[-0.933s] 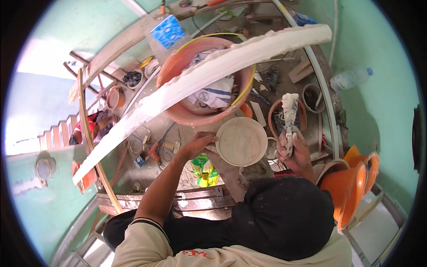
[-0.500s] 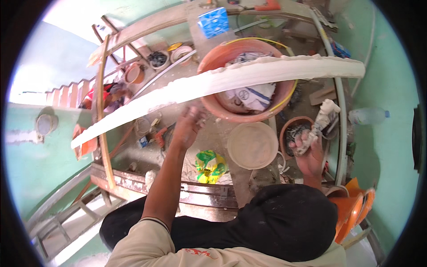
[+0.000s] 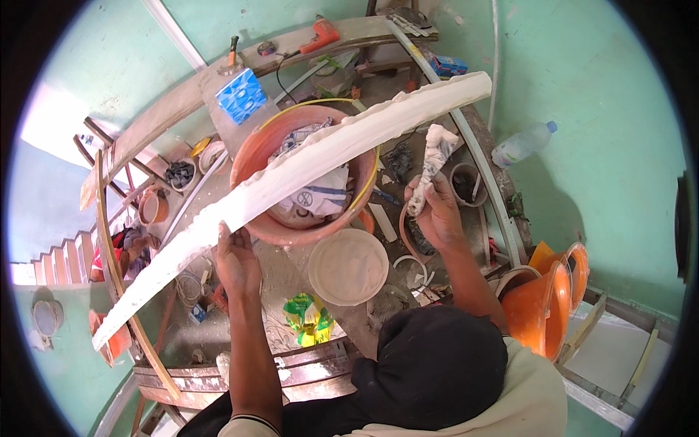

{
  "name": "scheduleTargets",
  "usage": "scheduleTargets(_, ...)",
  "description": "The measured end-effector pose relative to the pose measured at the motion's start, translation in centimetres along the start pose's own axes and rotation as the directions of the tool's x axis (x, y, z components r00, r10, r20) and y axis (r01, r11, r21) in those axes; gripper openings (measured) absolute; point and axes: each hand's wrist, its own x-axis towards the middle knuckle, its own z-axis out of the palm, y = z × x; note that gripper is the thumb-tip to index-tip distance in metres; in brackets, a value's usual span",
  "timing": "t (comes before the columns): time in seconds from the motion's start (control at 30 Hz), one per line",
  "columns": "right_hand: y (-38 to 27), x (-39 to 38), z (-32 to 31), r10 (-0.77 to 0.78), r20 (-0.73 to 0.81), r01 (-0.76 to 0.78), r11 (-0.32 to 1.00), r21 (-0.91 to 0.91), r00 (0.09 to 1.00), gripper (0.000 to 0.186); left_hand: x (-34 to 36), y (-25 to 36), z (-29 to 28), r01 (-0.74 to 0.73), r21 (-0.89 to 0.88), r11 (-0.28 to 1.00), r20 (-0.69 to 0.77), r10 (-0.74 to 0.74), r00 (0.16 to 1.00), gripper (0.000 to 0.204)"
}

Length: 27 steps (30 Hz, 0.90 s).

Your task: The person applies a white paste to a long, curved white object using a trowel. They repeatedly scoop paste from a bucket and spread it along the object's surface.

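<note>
A long white plaster moulding strip [image 3: 291,182] with a rough, wet-looking edge runs diagonally across the view, over a large terracotta-coloured tub [image 3: 251,218]. My left hand [image 3: 239,266] is just below the strip, palm turned up. Its thumb and fingertips are at the strip's lower edge, fingers apart, and I cannot tell if they bear its weight. In my right hand [image 3: 437,215] is a plaster-caked hand tool [image 3: 439,149], its thick coated end pointing up. Behind that hand stands a small terracotta-coloured pot [image 3: 415,244]. Crumpled white sacks [image 3: 313,197] lie inside the tub.
A round bucket of pale mix [image 3: 348,267] stands near the middle, beside a green-yellow bag [image 3: 309,319]. Wooden planks [image 3: 182,375] frame the area. A blue box [image 3: 242,96], hammer [image 3: 231,54] and red drill [image 3: 320,35] lie at the back. Orange buckets [image 3: 539,309] and a plastic bottle [image 3: 523,144] are right.
My view has turned, and the strip slants more steeply. My left hand has come up to the strip's lower edge. The right hand still holds the coated tool, now lifted beside the strip.
</note>
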Motion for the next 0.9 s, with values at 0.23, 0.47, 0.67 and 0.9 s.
scheduleTargets(0.23, 0.6, 4.2, -1.3, -0.174, -0.038, 0.167, 0.976, -0.139, 0.984, 0.04, -0.9, 1.5, 1.1, -0.004, -0.035, 0.999, -0.027, 0.003, 1.0, 0.041)
scheduleTargets(0.47, 0.9, 7.2, -0.8, -0.29, -0.069, 0.246, 0.897, -0.366, 0.954, 0.039, -0.8, 2.6, 1.6, -0.072, -0.052, 0.996, -0.073, 0.068, 0.995, 0.038)
scheduleTargets(0.67, 1.8, 6.1, 0.5, -0.319, -0.071, 0.209, 0.757, -0.619, 0.945, 0.035, -1.0, 3.4, 2.2, -0.101, -0.039, 0.994, -0.079, 0.098, 0.992, 0.036)
scheduleTargets(0.9, 1.8, 4.6, 2.5, -0.317, 0.002, 0.225, 0.67, -0.708, 0.948, 0.028, -0.8, 3.7, 1.8, -0.089, -0.032, 0.996, -0.073, 0.087, 0.994, 0.035)
